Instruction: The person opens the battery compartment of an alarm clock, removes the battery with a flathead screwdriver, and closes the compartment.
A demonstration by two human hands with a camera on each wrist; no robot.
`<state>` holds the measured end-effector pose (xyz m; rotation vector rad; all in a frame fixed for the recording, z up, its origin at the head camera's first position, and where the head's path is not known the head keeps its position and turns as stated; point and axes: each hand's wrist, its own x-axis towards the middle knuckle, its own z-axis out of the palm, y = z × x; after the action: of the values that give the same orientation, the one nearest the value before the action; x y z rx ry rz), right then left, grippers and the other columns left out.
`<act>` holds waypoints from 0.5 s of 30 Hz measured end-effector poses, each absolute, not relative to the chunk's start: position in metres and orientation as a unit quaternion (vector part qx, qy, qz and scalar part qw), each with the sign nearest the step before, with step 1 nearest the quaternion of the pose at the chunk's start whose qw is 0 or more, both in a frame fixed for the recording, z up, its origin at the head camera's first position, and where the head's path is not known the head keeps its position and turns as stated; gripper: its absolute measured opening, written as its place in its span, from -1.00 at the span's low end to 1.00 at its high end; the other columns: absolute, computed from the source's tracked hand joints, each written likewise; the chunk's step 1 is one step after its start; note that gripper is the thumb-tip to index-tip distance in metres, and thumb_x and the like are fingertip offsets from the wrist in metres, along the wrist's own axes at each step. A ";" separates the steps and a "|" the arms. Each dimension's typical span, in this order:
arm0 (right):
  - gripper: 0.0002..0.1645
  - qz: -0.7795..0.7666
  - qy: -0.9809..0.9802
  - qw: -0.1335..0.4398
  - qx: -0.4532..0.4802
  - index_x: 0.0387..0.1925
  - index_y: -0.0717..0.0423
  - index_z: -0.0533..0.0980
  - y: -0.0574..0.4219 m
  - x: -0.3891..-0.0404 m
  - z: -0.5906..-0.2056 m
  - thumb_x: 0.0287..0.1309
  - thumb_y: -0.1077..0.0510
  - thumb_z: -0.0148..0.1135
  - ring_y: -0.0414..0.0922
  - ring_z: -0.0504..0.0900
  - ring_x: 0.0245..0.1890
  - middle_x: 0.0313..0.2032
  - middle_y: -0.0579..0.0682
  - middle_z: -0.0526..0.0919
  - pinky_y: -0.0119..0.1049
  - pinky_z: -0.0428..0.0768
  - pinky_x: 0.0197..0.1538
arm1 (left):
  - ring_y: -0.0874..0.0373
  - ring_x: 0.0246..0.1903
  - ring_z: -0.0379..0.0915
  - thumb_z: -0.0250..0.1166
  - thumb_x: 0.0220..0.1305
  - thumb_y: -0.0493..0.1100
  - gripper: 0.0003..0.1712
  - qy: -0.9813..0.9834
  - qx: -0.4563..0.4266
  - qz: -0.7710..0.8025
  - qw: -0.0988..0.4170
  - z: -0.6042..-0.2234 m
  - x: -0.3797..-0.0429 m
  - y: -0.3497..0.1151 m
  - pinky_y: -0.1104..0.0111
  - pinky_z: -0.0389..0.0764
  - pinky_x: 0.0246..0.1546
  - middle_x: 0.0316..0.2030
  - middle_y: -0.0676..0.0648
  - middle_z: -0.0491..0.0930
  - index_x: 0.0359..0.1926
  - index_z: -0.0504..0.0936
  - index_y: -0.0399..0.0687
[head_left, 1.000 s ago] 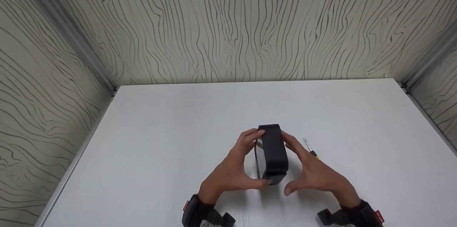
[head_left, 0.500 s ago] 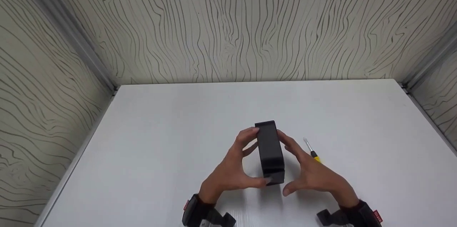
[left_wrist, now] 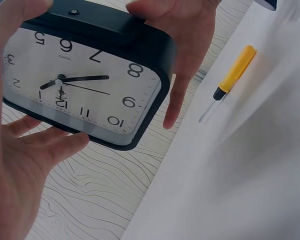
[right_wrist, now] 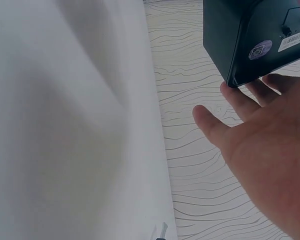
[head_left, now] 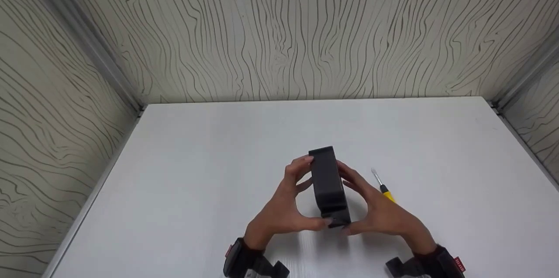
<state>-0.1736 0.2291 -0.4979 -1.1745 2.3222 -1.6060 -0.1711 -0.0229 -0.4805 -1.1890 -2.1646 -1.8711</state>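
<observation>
Left hand [head_left: 279,212]: you grasp the clock with thumb on its near end and fingertips at its far end, the palm arched away from it.
Right hand [head_left: 382,212]: your thumb meets the near lower corner, fingers reach the far side, and one finger sticks out free.
Wrists: angled inward, each in a black strap [head_left: 235,257].
Clock [head_left: 325,177]: between your hands over the counter [head_left: 209,173], narrow side up, dial toward your left.
Screwdriver [head_left: 385,191]: on the counter, just beyond your right hand.
</observation>
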 end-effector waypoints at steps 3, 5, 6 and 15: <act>0.50 -0.521 0.762 0.031 -0.384 0.53 0.10 -0.12 0.228 -0.174 -0.499 -0.37 0.25 0.65 -0.26 0.08 0.49 0.50 0.14 0.05 -0.48 0.24 0.41 | -0.02 0.41 0.16 0.53 -0.07 -0.16 0.19 -0.699 -0.386 -0.602 0.026 -0.480 -0.171 -0.023 0.12 0.45 0.26 0.42 -0.11 0.05 0.44 -0.09 0.13; 0.47 -0.522 0.763 0.025 -0.380 0.52 0.10 -0.09 0.228 -0.174 -0.499 -0.38 0.27 0.65 -0.25 0.12 0.48 0.48 0.13 0.09 -0.47 0.27 0.40 | -0.02 0.42 0.15 0.53 -0.08 -0.17 0.20 -0.697 -0.389 -0.602 0.026 -0.480 -0.171 -0.023 0.13 0.45 0.27 0.42 -0.11 0.05 0.43 -0.10 0.12; 0.46 -0.523 0.763 0.021 -0.378 0.51 0.10 -0.06 0.228 -0.174 -0.498 -0.38 0.28 0.65 -0.24 0.14 0.47 0.47 0.13 0.12 -0.46 0.28 0.39 | -0.03 0.43 0.15 0.53 -0.08 -0.17 0.20 -0.695 -0.391 -0.603 0.027 -0.480 -0.171 -0.022 0.13 0.44 0.27 0.42 -0.12 0.05 0.43 -0.10 0.11; 0.40 -0.540 0.757 -0.001 -0.367 0.49 0.12 0.03 0.228 -0.174 -0.493 -0.40 0.29 0.65 -0.21 0.21 0.42 0.42 0.14 0.21 -0.46 0.36 0.34 | -0.06 0.46 0.09 0.51 -0.06 -0.21 0.22 -0.689 -0.404 -0.601 0.024 -0.479 -0.172 -0.023 0.14 0.39 0.33 0.44 -0.17 0.01 0.44 -0.16 0.06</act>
<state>-0.1737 0.2276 -0.4929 -1.1531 2.3810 -1.6994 -0.1722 -0.0233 -0.4788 -1.2498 -2.1334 -1.8590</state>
